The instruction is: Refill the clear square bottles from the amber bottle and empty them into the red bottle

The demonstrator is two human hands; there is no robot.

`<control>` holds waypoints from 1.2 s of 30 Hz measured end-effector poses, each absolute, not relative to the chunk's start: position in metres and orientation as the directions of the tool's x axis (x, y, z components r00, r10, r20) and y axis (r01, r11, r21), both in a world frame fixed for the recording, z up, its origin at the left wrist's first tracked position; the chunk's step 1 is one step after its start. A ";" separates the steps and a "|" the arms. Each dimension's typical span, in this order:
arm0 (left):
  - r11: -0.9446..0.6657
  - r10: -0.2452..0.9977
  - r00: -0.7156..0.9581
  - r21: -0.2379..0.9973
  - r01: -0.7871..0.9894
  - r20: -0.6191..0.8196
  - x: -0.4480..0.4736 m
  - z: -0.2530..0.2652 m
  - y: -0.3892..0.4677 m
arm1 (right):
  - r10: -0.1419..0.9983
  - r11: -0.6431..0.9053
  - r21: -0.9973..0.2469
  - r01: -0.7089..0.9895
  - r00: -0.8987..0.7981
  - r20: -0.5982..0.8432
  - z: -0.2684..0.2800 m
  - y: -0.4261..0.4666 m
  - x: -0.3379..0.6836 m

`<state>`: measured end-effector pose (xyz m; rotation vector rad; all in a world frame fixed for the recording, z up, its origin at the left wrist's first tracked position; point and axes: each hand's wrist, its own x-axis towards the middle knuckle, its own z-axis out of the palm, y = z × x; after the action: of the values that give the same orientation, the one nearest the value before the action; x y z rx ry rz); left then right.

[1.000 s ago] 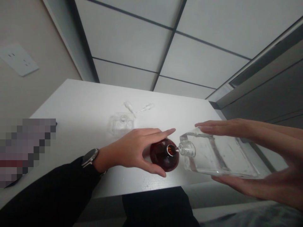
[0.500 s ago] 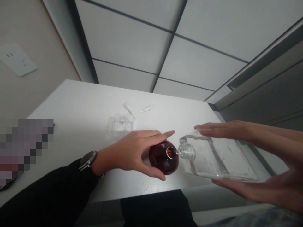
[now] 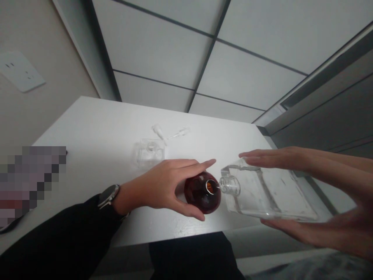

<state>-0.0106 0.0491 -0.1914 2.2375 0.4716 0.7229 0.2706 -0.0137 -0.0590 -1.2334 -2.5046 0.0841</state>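
My left hand (image 3: 171, 188), with a watch (image 3: 108, 195) on its wrist, is wrapped round an amber bottle (image 3: 201, 196). The bottle's round open mouth faces up toward me. At the right, my right hand (image 3: 329, 182) grips a clear square glass bottle (image 3: 259, 190), fingers along the upper side and thumb along the lower side. That bottle is tipped over, its threaded neck pointing left at the amber bottle's mouth. Clear liquid seems to run from the neck into the amber bottle. The palm of my right hand is partly out of view.
A small clear glass container (image 3: 150, 151) stands behind my left hand on the white table (image 3: 116, 124). Beyond it lie a pair of clear dropper-like pieces (image 3: 178, 133). A wall socket (image 3: 21, 72) is at the left, near a blurred-out object (image 3: 32, 179) by the table edge.
Both hands keep their grip and the bottles hold almost the same position. The view has shifted very slightly.
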 end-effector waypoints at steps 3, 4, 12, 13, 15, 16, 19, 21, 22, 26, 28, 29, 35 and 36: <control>-0.670 0.520 0.775 0.734 0.112 0.358 -0.010 -0.193 0.050 | 0.767 0.634 -0.191 0.749 -0.579 0.278 -0.059 -0.013 0.269; -0.672 0.519 0.776 0.732 0.112 0.358 -0.010 -0.194 0.050 | 0.764 0.638 -0.190 0.747 -0.581 0.280 -0.059 -0.013 0.269; -0.677 0.517 0.778 0.727 0.117 0.357 -0.009 -0.194 0.050 | 0.755 0.647 -0.166 0.744 -0.595 0.274 -0.057 -0.015 0.268; -0.678 0.517 0.778 0.725 0.118 0.358 -0.010 -0.193 0.050 | 0.755 0.647 -0.165 0.744 -0.596 0.273 -0.057 -0.014 0.268; -0.681 0.519 0.775 0.723 0.119 0.360 -0.010 -0.193 0.050 | 0.754 0.649 -0.162 0.744 -0.598 0.273 -0.057 -0.014 0.268; -0.681 0.520 0.775 0.722 0.121 0.360 -0.010 -0.193 0.050 | 0.754 0.648 -0.161 0.745 -0.598 0.271 -0.057 -0.014 0.268; -0.679 0.522 0.775 0.723 0.125 0.356 -0.010 -0.193 0.049 | 0.755 0.647 -0.145 0.749 -0.602 0.260 -0.056 -0.015 0.267; -0.678 0.523 0.775 0.724 0.127 0.354 -0.009 -0.193 0.049 | 0.746 0.656 -0.126 0.744 -0.615 0.255 -0.056 -0.015 0.266; -0.680 0.523 0.775 0.722 0.127 0.356 -0.009 -0.193 0.050 | 0.736 0.667 -0.113 0.736 -0.627 0.256 -0.055 -0.015 0.265; -0.685 0.512 0.777 0.720 0.112 0.367 -0.009 -0.193 0.050 | 0.686 0.715 -0.084 0.694 -0.674 0.273 -0.056 -0.013 0.265; -0.682 0.513 0.777 0.723 0.111 0.365 -0.009 -0.193 0.051 | 0.698 0.706 -0.107 0.700 -0.661 0.275 -0.057 -0.012 0.265; -0.680 0.515 0.777 0.725 0.112 0.362 -0.009 -0.193 0.050 | 0.708 0.697 -0.123 0.706 -0.652 0.272 -0.058 -0.012 0.266; -0.684 0.518 0.774 0.720 0.118 0.365 -0.010 -0.193 0.050 | 0.711 0.696 -0.124 0.707 -0.656 0.254 -0.057 -0.011 0.267; -0.687 0.516 0.774 0.717 0.116 0.368 -0.010 -0.193 0.050 | 0.706 0.701 -0.112 0.704 -0.664 0.248 -0.057 -0.011 0.268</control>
<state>-0.0098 0.0497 -0.1934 2.2604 0.4680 0.7339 0.2678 -0.0109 -0.0565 -1.1180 -2.6387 0.0086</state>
